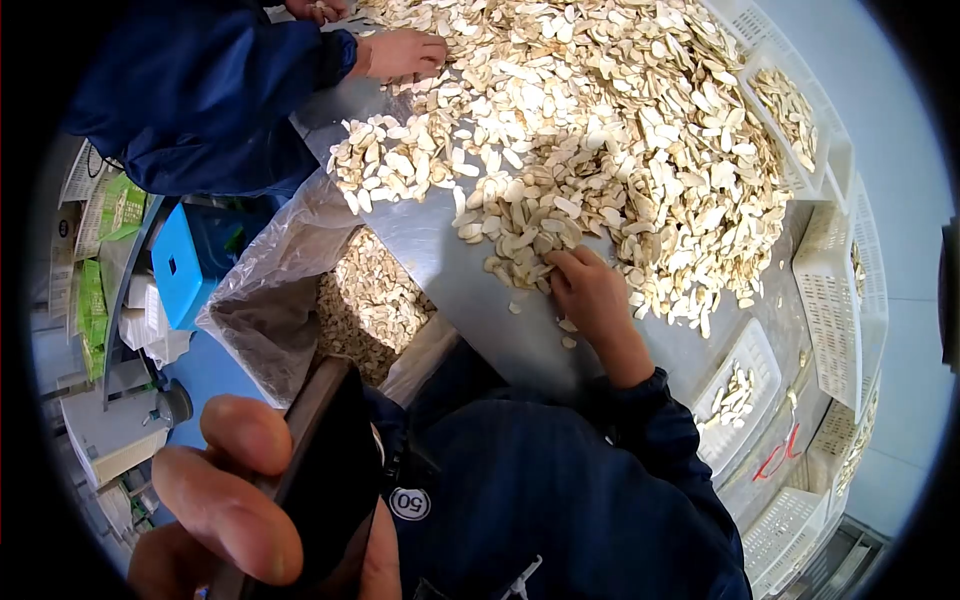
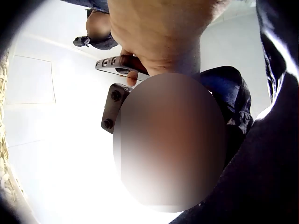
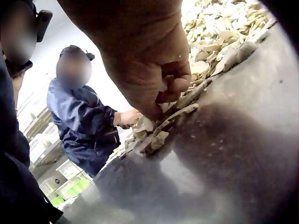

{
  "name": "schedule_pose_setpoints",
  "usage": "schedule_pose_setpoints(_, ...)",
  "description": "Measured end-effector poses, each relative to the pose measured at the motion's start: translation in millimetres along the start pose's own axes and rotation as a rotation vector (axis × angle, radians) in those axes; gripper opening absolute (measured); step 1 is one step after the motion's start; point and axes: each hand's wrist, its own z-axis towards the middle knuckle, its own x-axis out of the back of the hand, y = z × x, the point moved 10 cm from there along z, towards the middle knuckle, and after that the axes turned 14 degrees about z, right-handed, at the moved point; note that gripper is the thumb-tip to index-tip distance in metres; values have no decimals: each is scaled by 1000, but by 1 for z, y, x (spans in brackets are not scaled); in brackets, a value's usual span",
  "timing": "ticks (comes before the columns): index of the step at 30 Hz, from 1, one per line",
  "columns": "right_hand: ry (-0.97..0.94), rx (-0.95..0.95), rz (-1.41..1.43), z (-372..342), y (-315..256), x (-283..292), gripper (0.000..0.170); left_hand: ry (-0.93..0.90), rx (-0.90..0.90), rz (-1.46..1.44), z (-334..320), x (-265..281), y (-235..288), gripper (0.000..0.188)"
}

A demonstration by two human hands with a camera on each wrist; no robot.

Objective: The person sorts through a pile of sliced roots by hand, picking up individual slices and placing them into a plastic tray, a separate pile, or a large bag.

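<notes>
Close to the head camera, my left hand point(image 1: 230, 500) grips a dark smartphone point(image 1: 318, 465), its fingers along one edge and the thumb on the opposite side. The same smartphone point(image 2: 114, 63) shows edge-on in the left wrist view. My right hand point(image 1: 597, 305) is at the near edge of a large heap of pale dried slices point(image 1: 680, 160) on a metal table point(image 1: 470, 290). In the right wrist view its fingers point(image 3: 176, 86) are curled around something pale, and the fingertips meet slices point(image 3: 175, 116) at the heap's border.
Another person's hand point(image 1: 403, 54) touches the heap's far left. A plastic-lined container point(image 1: 262, 310) of slices stands below the table edge. At right are a white tray point(image 1: 765, 350) with some slices, a red-handled tool point(image 1: 778, 455) and perforated white baskets point(image 1: 830, 310).
</notes>
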Motion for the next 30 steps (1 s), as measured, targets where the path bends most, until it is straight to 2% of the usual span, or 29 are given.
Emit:
schedule_pose_setpoints(1, 24, 5, 13, -2, 4, 4, 22, -2, -3, -3, 1, -1, 0, 76)
schedule_pose_setpoints(4, 60, -191, 251, -11, 31, 26, 19, -3, -10, 3, 2, -2, 0, 78)
schedule_pose_setpoints(6, 107, -418, 751, -30, 72, 22, 22, -1, -13, 6, 4, -5, 0, 79)
schedule_pose_setpoints(8, 113, -646, 1219, -48, 90, 16, 24, 8, -14, 12, 10, -12, -2, 80)
schedule_pose_setpoints(9, 192, -687, 1321, -49, 83, 16, 26, 18, -9, 13, 15, -17, -5, 80)
schedule_pose_setpoints(12, 237, -696, 1461, -36, 48, 14, 25, -9, -9, -55, 13, -23, -7, 81)
schedule_pose_setpoints(13, 102, -664, 1354, -34, 49, 7, 25, -35, -14, -103, 9, -21, -6, 80)
schedule_pose_setpoints(15, -20, -439, 930, -17, 37, 3, 22, -231, -38, -265, 0, -12, -4, 78)
schedule_pose_setpoints(16, -78, -326, 716, -9, 23, -1, 20, -241, -130, -216, 1, -11, 1, 77)
schedule_pose_setpoints(17, -142, -378, 510, -11, 21, -3, 20, -249, -222, -165, 3, -9, 4, 75)
schedule_pose_setpoints(19, -120, -155, 245, -3, 4, -7, 21, -172, -260, -110, 3, -7, 8, 71)
schedule_pose_setpoints(20, -111, -44, 113, -1, -6, -10, 22, -89, -209, -106, -4, -7, 10, 69)
schedule_pose_setpoints(21, -157, -108, 95, 0, -5, -14, 25, -6, -156, -101, -8, -3, 9, 67)
schedule_pose_setpoints(24, -125, -79, 33, -3, 3, -15, 21, -47, -162, -77, -6, -2, 7, 64)
schedule_pose_setpoints(27, -162, -234, 474, -11, 28, -4, 15, -61, -155, -63, -4, -2, 4, 64)
schedule_pose_setpoints(30, -117, -642, 1171, -26, 51, -6, 15, -62, -158, -54, -2, -1, 3, 63)
